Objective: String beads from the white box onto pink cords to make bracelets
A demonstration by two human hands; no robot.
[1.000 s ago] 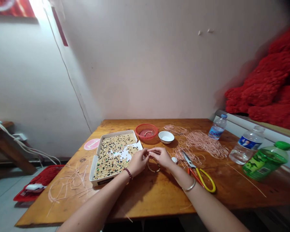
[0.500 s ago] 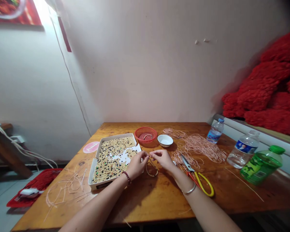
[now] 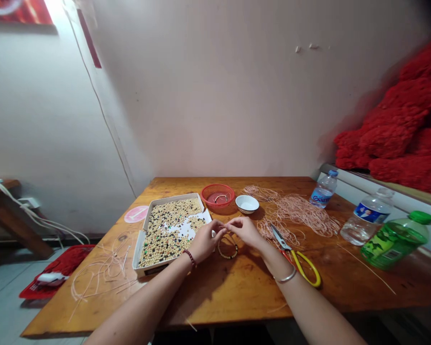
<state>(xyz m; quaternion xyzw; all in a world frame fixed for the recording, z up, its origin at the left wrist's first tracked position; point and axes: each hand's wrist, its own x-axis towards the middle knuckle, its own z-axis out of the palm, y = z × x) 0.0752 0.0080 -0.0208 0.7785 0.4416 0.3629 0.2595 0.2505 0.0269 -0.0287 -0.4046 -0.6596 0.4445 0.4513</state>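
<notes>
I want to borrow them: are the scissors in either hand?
No, the scissors lie on the wooden table, to the right of the right hand.

Two hands (image 3: pixel 247 232), three drink bottles (image 3: pixel 367 214), one bead tray (image 3: pixel 138 251), one white bowl (image 3: pixel 247 204)

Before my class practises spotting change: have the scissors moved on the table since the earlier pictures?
No, in no direction: the scissors lie in the same spot on the table, judged against the bowl.

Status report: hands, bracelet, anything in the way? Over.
Left hand, right hand: tips close together, grip unclear. Beaded bracelet: loop just below. Scissors: off to the right, not between them.
</notes>
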